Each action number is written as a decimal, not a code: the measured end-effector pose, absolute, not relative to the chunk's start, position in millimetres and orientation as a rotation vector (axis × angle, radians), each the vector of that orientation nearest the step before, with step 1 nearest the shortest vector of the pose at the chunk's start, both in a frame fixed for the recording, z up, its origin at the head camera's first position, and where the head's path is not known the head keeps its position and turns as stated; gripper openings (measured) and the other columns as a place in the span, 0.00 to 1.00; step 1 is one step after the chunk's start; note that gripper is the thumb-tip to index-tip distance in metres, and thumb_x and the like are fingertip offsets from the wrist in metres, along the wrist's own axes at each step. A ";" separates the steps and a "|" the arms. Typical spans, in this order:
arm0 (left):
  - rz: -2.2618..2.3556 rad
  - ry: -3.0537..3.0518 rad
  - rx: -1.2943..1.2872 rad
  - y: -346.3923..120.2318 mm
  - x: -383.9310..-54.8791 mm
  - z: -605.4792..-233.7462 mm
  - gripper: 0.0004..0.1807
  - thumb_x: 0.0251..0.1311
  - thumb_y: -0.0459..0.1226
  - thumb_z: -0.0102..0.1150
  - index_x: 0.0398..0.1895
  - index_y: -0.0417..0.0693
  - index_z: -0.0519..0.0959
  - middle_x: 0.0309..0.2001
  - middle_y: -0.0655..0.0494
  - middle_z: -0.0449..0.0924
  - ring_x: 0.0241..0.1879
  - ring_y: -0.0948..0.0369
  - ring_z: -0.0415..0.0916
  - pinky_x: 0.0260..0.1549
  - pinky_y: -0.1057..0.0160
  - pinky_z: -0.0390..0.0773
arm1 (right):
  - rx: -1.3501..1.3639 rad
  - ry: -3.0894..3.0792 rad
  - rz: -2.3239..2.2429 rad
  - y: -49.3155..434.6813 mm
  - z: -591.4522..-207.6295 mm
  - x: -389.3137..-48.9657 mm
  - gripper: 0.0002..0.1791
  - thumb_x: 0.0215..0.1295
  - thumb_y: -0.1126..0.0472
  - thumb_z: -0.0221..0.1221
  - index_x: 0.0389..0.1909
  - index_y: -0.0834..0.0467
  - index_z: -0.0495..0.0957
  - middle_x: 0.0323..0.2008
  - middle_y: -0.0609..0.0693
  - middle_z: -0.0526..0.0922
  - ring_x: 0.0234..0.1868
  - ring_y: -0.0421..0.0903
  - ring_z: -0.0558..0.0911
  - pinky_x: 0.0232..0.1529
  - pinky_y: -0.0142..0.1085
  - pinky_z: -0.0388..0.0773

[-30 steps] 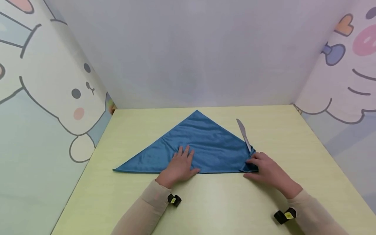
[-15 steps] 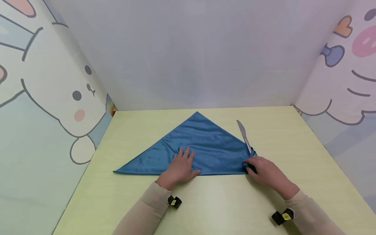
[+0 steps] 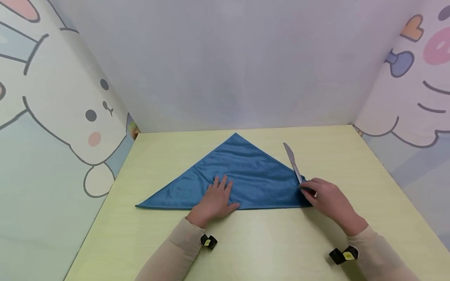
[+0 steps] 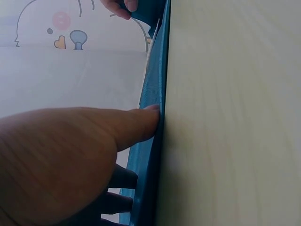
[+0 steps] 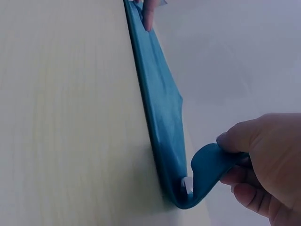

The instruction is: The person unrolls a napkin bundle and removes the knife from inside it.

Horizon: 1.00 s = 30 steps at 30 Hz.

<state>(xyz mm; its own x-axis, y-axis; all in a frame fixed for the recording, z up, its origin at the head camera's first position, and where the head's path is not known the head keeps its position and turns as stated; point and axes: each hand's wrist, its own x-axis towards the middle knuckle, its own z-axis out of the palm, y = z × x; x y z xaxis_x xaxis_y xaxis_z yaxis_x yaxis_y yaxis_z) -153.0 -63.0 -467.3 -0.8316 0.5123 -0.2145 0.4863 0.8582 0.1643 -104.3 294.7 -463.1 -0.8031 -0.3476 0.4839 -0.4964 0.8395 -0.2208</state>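
A blue cloth (image 3: 256,171), folded into a triangle, lies on the table with its long edge toward me. My left hand (image 3: 215,199) rests flat on it, fingers spread, near the middle of that edge. At the right end, my right hand (image 3: 327,199) pinches the cloth's corner (image 5: 209,165) between thumb and fingers and holds it lifted in a curl. A table knife (image 3: 291,159) lies there, its blade pointing away past the cloth's slanting edge. Its lower end is hidden by the cloth and my right hand; a pale bit (image 5: 187,184) shows inside the curl.
The pale wooden table (image 3: 267,242) extends around the cloth on all sides. A plain grey-white wall (image 3: 232,70) stands behind it. Side panels with cartoon animals (image 3: 63,117) border the left and right. A black device sits at each wrist.
The right corner, earlier folded inward over the cloth beside the knife, is now lifted and drawn back to the right by my right hand. My left hand and the knife stay put.
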 end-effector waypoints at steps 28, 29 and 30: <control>0.111 2.789 0.777 -63.7 -150.6 -467.2 0.45 0.64 0.62 0.48 0.75 0.42 0.54 0.75 0.41 0.46 0.72 0.39 0.43 0.63 0.42 0.58 | 0.442 -2.862 0.548 380.5 -467.8 -94.2 0.11 0.53 0.67 0.69 0.38 0.54 0.87 0.31 0.41 0.83 0.29 0.31 0.74 0.25 0.32 0.71; 0.111 2.795 0.774 -63.1 -151.3 -466.8 0.45 0.64 0.62 0.49 0.75 0.42 0.54 0.75 0.41 0.46 0.72 0.39 0.43 0.63 0.42 0.59 | 0.439 -2.872 0.546 382.4 -468.3 -95.2 0.11 0.53 0.67 0.69 0.38 0.54 0.87 0.32 0.42 0.83 0.29 0.31 0.75 0.26 0.32 0.72; 0.111 2.799 0.769 -62.6 -152.0 -466.2 0.45 0.64 0.61 0.49 0.75 0.42 0.54 0.75 0.41 0.46 0.72 0.39 0.43 0.64 0.42 0.58 | 0.441 -2.883 0.544 384.0 -468.9 -96.3 0.11 0.53 0.67 0.69 0.38 0.55 0.87 0.32 0.43 0.84 0.30 0.33 0.76 0.27 0.33 0.73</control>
<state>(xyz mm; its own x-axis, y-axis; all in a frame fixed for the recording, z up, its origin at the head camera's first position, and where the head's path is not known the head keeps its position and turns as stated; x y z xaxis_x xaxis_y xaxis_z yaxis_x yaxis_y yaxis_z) -152.0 -62.6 -466.2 -0.8339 0.5122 -0.2057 0.4943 0.8588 0.1345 -96.3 384.0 -468.9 -0.9410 -0.2546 0.2230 -0.3183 0.8896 -0.3276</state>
